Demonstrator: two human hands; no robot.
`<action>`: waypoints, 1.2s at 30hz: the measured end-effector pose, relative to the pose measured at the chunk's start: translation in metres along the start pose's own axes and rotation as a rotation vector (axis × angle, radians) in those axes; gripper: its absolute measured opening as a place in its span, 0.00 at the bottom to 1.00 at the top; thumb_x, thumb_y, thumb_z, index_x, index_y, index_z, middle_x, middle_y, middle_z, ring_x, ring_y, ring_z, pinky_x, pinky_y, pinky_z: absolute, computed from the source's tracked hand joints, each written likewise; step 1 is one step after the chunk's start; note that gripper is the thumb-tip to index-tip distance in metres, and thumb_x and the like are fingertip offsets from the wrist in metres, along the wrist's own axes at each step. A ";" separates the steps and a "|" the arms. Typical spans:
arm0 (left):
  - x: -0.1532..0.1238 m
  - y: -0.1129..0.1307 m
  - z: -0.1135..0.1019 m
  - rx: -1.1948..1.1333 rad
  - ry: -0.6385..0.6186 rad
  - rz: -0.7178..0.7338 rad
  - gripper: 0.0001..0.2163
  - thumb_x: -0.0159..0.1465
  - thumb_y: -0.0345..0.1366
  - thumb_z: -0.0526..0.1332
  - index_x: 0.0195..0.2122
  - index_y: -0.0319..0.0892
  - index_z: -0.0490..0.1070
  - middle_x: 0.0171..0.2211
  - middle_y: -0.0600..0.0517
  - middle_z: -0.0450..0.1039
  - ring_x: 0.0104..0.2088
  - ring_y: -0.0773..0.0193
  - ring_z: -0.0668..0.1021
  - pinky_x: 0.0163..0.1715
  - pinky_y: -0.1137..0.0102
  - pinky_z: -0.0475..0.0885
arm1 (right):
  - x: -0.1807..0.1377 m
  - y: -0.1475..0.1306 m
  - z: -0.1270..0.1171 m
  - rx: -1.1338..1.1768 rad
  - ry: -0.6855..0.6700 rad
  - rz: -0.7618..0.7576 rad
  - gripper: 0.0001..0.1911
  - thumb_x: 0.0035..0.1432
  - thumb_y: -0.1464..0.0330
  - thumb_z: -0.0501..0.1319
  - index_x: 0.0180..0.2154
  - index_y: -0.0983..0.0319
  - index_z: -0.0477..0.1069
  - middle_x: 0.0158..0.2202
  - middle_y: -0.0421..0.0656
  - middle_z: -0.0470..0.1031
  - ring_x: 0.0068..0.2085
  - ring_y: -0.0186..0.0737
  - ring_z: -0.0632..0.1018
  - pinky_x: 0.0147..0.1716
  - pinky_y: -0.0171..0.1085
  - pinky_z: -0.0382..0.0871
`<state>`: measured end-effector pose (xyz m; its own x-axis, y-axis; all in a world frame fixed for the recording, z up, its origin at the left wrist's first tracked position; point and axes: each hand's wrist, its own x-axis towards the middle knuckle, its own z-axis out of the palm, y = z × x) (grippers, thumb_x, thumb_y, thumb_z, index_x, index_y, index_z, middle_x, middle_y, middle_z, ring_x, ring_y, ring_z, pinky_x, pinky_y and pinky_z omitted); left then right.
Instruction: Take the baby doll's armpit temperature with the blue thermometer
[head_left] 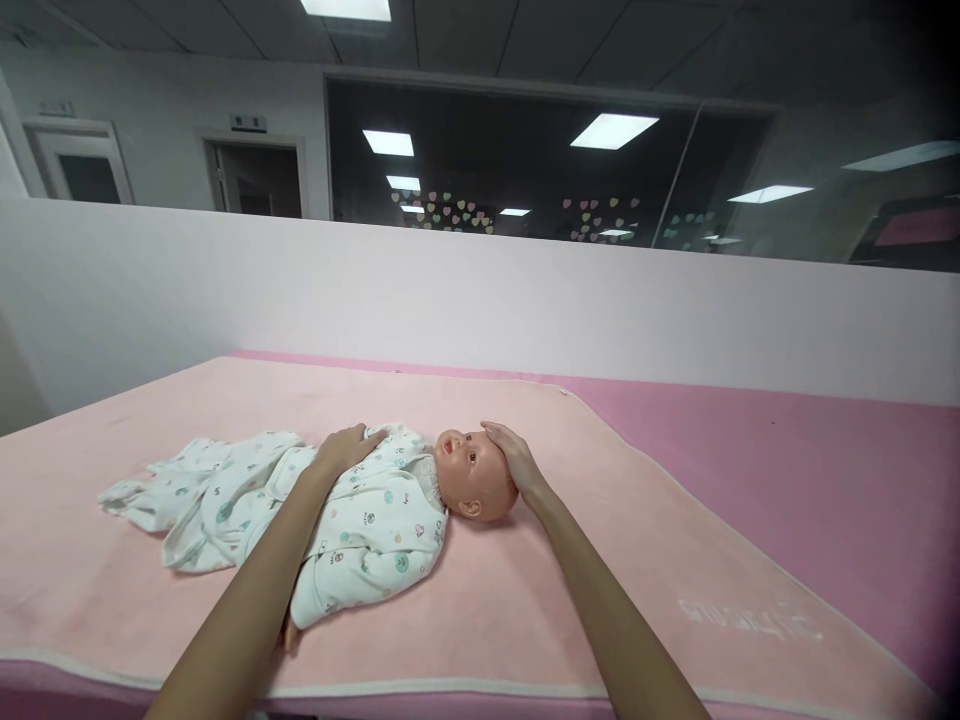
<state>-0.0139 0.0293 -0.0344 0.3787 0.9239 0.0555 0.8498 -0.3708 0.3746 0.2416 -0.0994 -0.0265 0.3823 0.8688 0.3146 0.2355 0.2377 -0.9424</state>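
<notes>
Nearest, rising from the lower edge, two bare forearms (232, 600), wide apart at the bottom and slanting inward. Beneath them, a pale peach-pink soft blanket (600, 610) with narrow white edging and, toward the right, faint whitish lettering (750, 618), too blurred to read. Poking from the near sleeve, just beside the left forearm, a small plastic doll hand (290, 636).

On the blanket, left of centre, laid on its back with head to the right, a baby doll (474, 488) with a bald, glossy plastic head, dressed in a white cloth outfit (405, 545) printed with small green, pink and dark motifs. Off to the left, loose crumpled legs of the same cloth. Across the doll's upper body, loosely flat and unclenched, the left hand (347, 448). Against the crown of the doll's head, softly cupped with fingers together, the right hand (514, 460).

Past the blanket's edge, a deeper pink flat surface (750, 450). Behind that, a low, plain white partition (450, 295). Farther still, a wide dark window (510, 150) with pastel heart-shaped stickers (450, 212); to its left, a white-framed doorway (259, 180); overhead, a bright rectangular ceiling light (347, 9).
</notes>
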 end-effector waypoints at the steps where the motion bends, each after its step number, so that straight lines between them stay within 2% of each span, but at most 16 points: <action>1: 0.000 0.000 0.000 0.001 -0.001 0.002 0.29 0.54 0.60 0.39 0.37 0.41 0.64 0.41 0.41 0.71 0.41 0.48 0.72 0.37 0.61 0.65 | 0.000 0.001 0.000 -0.002 0.006 0.004 0.18 0.46 0.58 0.57 0.39 0.60 0.71 0.47 0.43 0.70 0.49 0.41 0.68 0.51 0.39 0.57; 4: 0.000 0.000 0.000 0.009 -0.001 0.006 0.29 0.54 0.60 0.39 0.37 0.41 0.64 0.41 0.41 0.71 0.41 0.47 0.72 0.37 0.61 0.65 | 0.000 0.000 -0.001 -0.004 -0.002 0.006 0.18 0.47 0.58 0.57 0.40 0.60 0.71 0.47 0.42 0.70 0.49 0.41 0.68 0.51 0.39 0.58; 9: 0.000 -0.001 0.000 -0.006 0.005 0.007 0.29 0.54 0.60 0.39 0.37 0.41 0.64 0.41 0.41 0.71 0.41 0.48 0.72 0.37 0.61 0.65 | -0.003 -0.003 -0.002 -0.010 -0.057 -0.010 0.16 0.49 0.57 0.56 0.33 0.61 0.73 0.40 0.42 0.74 0.44 0.41 0.71 0.47 0.38 0.60; 18: 0.000 0.000 -0.001 0.005 -0.011 0.001 0.29 0.53 0.61 0.39 0.34 0.41 0.65 0.40 0.40 0.72 0.41 0.47 0.73 0.37 0.61 0.66 | -0.002 0.001 -0.002 -0.021 -0.043 -0.044 0.16 0.49 0.57 0.55 0.31 0.61 0.73 0.38 0.41 0.75 0.41 0.39 0.72 0.45 0.37 0.62; 36: 0.003 -0.001 0.001 -0.018 -0.019 0.001 0.28 0.53 0.62 0.39 0.31 0.43 0.63 0.37 0.43 0.73 0.39 0.49 0.74 0.36 0.62 0.66 | 0.000 0.006 -0.003 -0.019 -0.037 -0.053 0.16 0.49 0.57 0.55 0.34 0.60 0.73 0.41 0.41 0.73 0.42 0.39 0.71 0.47 0.38 0.61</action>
<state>-0.0136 0.0320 -0.0356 0.3866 0.9214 0.0388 0.8426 -0.3700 0.3914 0.2459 -0.0997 -0.0314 0.3354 0.8709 0.3594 0.2717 0.2759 -0.9220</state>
